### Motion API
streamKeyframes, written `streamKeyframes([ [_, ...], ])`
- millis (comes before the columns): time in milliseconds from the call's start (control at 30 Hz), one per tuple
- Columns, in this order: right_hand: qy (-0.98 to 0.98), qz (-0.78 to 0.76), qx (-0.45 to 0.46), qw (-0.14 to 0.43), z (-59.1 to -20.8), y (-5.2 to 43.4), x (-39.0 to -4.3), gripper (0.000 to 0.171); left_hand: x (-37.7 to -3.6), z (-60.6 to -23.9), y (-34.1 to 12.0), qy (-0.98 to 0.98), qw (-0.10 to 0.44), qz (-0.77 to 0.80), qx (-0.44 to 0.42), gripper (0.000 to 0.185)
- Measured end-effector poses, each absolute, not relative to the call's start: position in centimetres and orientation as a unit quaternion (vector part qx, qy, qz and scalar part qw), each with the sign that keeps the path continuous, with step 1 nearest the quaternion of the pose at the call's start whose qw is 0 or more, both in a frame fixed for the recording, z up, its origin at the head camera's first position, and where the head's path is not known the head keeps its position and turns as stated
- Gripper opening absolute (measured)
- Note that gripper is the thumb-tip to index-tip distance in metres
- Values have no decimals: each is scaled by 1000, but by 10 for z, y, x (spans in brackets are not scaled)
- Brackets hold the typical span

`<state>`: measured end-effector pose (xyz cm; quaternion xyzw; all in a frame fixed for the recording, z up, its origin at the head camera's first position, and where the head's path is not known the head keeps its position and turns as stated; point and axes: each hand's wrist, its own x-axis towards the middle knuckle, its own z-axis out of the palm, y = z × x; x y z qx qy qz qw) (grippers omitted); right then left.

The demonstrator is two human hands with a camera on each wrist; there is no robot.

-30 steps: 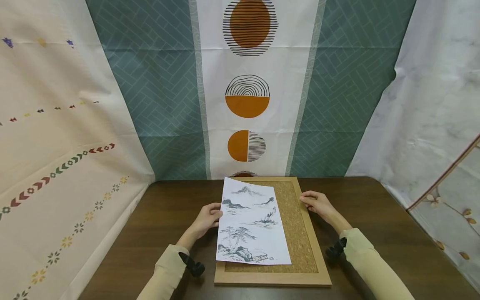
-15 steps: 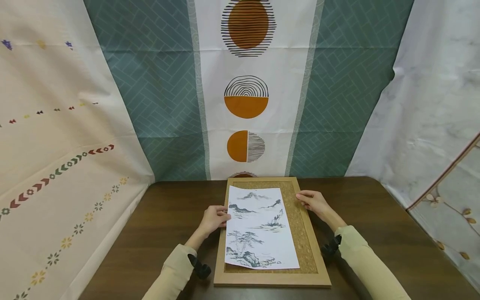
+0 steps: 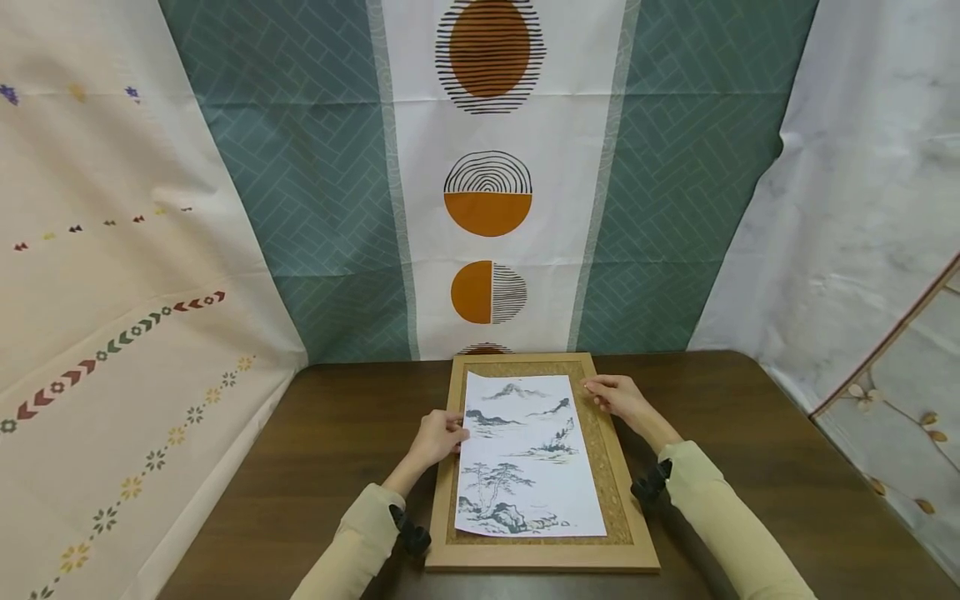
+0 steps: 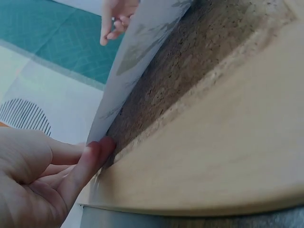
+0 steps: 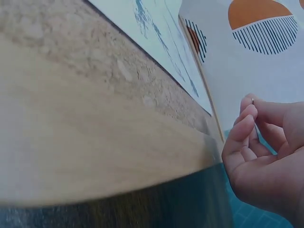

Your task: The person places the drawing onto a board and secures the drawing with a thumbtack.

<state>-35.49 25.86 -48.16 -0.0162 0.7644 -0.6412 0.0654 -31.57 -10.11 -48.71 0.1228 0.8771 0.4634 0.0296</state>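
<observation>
l fingers (image 4: pixel 83 171) pinch paper (image 3: pixel 528 458), r fingers (image 5: pixel 240 130) pinch tiny shiny bit (image 5: pixel 252 101), mostly hidden

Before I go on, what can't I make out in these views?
Right wrist view: the shiny speck pinched by the right hand, too small to identify.
Head view: the cork beneath the paper, which covers it.
Left wrist view: the paper's far end, cut off by the top edge.
Head view: the lowest circle's bottom, behind the board.

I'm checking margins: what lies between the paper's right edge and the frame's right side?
A strip of cork lies between paper and frame; head and right wrist views show it.
</observation>
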Motion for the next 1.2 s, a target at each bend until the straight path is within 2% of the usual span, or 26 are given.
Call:
streamKeyframes([
  [333,764,-642,-7,69,-485,247,-363,38,-312,-486,-94,875,35,466,129,37],
  [933,760,-646,17,67,-479,226,-376,38,-314,-486,-83,903,-27,412,117,32],
  [1200,781,-621,16,68,-477,213,-381,38,-313,-487,-82,901,-29,420,102,32],
])
